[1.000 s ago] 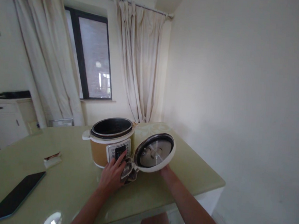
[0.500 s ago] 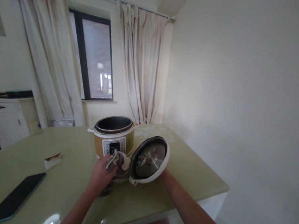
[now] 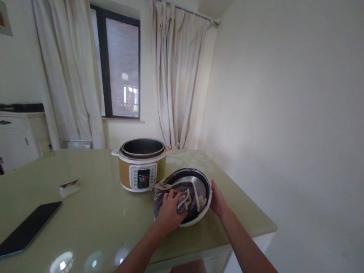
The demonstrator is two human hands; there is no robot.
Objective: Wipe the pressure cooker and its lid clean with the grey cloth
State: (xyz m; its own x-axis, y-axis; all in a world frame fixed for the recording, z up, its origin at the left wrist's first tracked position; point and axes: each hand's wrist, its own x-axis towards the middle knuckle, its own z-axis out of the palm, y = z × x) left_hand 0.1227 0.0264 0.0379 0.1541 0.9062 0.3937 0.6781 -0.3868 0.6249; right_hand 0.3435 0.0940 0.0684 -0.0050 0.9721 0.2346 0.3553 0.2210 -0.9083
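Observation:
A yellow and white electric cooker [image 3: 142,163] stands open on the pale green table [image 3: 95,213], its dark inner pot showing. Its round white lid [image 3: 189,180] lies tilted, underside up, to the cooker's right. My left hand [image 3: 170,209] is closed on a grey and white cloth [image 3: 189,200] and presses it into the lid's metal inside. My right hand [image 3: 217,199] grips the lid's right rim and holds it steady.
A dark tablet [image 3: 26,230] lies flat at the table's near left. A small white packet [image 3: 69,188] sits left of the cooker. White cabinets [image 3: 7,139] stand at far left. Curtains and a window are behind; a plain wall runs along the right.
My left hand lifted the cloth from in front of the cooker's panel and moved it right, into the lid. The lid tipped down from nearly upright to lying lower and flatter.

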